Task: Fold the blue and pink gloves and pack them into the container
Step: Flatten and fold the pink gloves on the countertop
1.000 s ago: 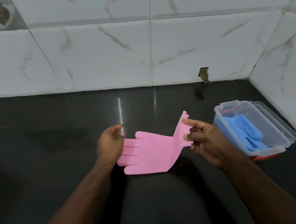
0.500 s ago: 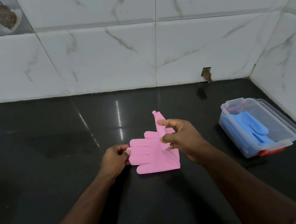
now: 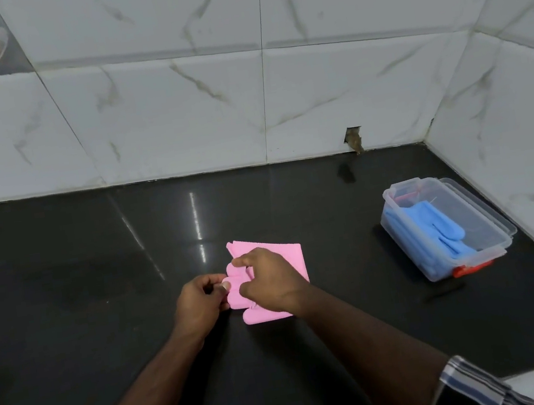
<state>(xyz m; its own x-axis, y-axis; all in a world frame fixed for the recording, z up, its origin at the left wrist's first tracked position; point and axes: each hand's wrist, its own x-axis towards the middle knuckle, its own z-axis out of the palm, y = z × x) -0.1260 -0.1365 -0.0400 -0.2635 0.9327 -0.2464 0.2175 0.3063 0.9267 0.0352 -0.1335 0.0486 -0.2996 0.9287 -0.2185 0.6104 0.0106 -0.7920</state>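
A pink glove (image 3: 285, 255) lies folded over on the black counter (image 3: 97, 279), its cuff laid back across its fingers. My left hand (image 3: 197, 303) pinches the glove's fingertips at the left edge. My right hand (image 3: 267, 280) presses down on top of the fold and covers the glove's middle. To the right stands a clear plastic container (image 3: 490, 224) with a blue glove (image 3: 435, 225) lying inside it, both hands well apart from it.
White marble-look tiled walls (image 3: 243, 101) close the counter at the back and on the right, meeting in a corner behind the container. A red clip (image 3: 469, 269) shows at the container's near end. A striped cloth (image 3: 476, 386) sits at the bottom right.
My right hand has carried the pink glove's cuff from the right over to the left and laid it down on the fingers. My left hand stayed at the fingertips.
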